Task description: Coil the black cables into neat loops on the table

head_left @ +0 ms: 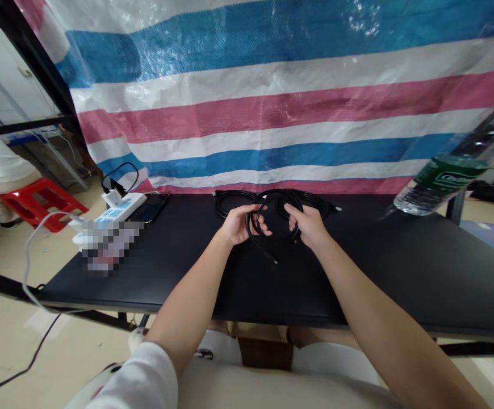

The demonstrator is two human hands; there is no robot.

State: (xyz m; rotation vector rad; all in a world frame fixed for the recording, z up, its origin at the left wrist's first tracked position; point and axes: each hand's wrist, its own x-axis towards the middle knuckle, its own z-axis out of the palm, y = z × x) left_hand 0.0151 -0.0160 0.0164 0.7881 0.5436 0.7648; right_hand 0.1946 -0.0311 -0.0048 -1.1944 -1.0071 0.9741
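The left hand [242,225] grasps a thin black flexible cable [250,222], bent in loops. The right hand [308,225] has its fingers curled and grasps the other side of these loops (the thumb lies on top). The cable is above the smooth black tabletop [179,250], and one end of it points toward the front edge. Just behind the hands lie coiled black cables [321,203], near the blue, white and red striped plastic sheet [272,108].
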